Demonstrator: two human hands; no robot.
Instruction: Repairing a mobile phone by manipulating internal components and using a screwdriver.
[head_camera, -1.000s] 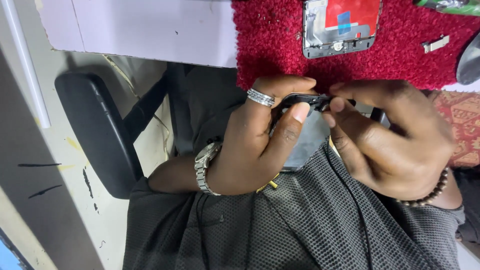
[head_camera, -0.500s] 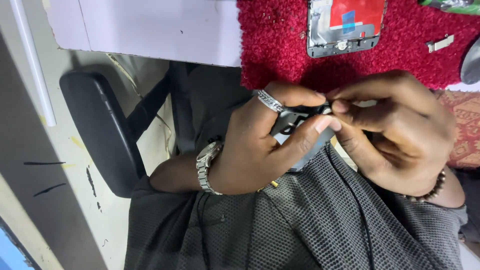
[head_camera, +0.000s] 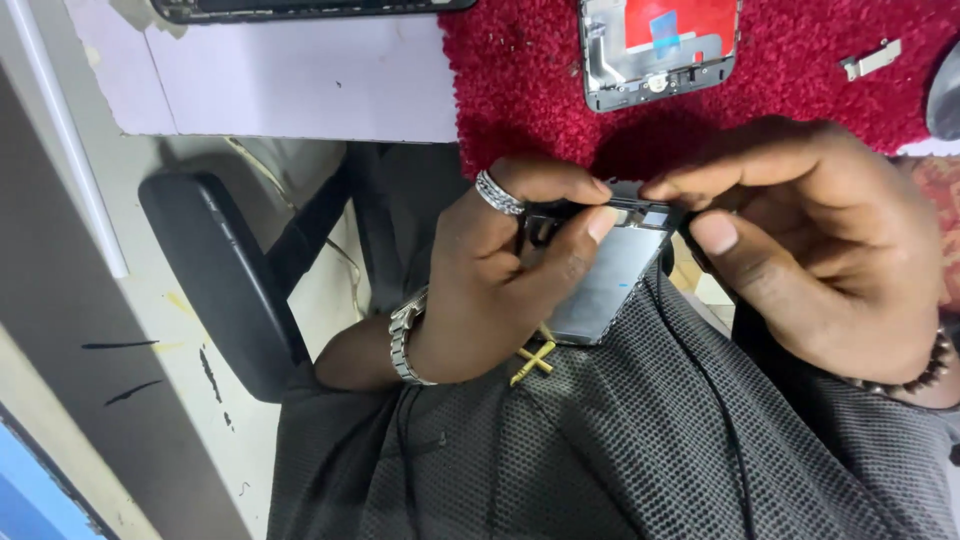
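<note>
A pale lilac desk top (head_camera: 300, 85) is seen from above, with a shaggy crimson mat (head_camera: 800, 100) spread over its right part, probably so small parts don't roll off or get scratched. Everything else can be placed off that mat. Below and left of it, a black padded chair armrest (head_camera: 215, 280) sticks out over a scuffed grey floor (head_camera: 60, 380). A dark grey mesh shirt (head_camera: 620, 450) fills the space below the mat.

Lying on the mat near its top edge is an opened phone screen assembly with a red panel (head_camera: 660, 45), parked flat and out of the way. A small silver metal bracket (head_camera: 872, 60) is set to its right, also on the mat.

Just under the mat's lower edge, a flat grey phone display panel (head_camera: 605, 290) is held over the lap. The left hand (head_camera: 500, 280) is clamped around it, thumb pressed on its face, so it's kept steady. The right hand (head_camera: 830, 260) is pinched on the panel's top edge, fingertips (head_camera: 665, 188) tight, presumably for fine work there.
</note>
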